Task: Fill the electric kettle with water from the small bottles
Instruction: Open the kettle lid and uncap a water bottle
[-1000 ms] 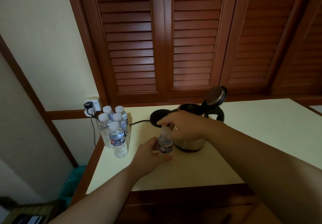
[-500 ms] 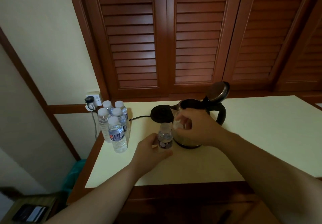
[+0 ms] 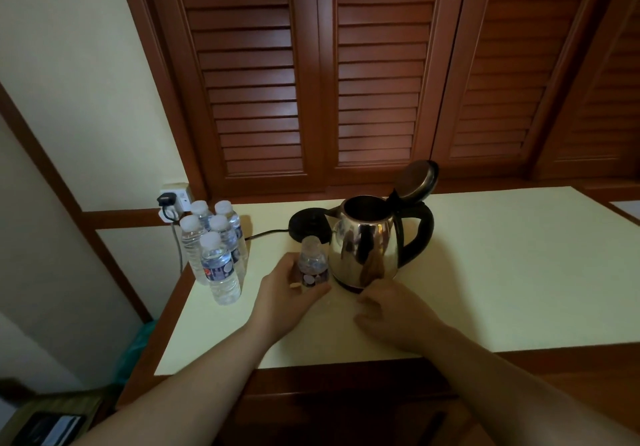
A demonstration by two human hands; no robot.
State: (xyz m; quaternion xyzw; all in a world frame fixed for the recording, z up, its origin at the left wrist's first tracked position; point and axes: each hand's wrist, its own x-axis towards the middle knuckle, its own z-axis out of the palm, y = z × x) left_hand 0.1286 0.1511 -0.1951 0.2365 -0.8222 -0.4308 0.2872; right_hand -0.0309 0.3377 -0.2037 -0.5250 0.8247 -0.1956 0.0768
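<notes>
Just bottle (image 3: pixel 312 265) beside kettle (image 3: pixel 367 248)

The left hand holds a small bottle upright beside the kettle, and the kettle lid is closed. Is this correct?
Not quite: the kettle lid is open, tipped back above the handle, as the head view shows. The rest is correct: the left hand holds the small bottle upright beside the kettle.

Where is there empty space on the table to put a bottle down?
Right of the kettle, the table is bare to its far edge. The left side is crowded: five bottles, the kettle base, the held bottle.
</notes>
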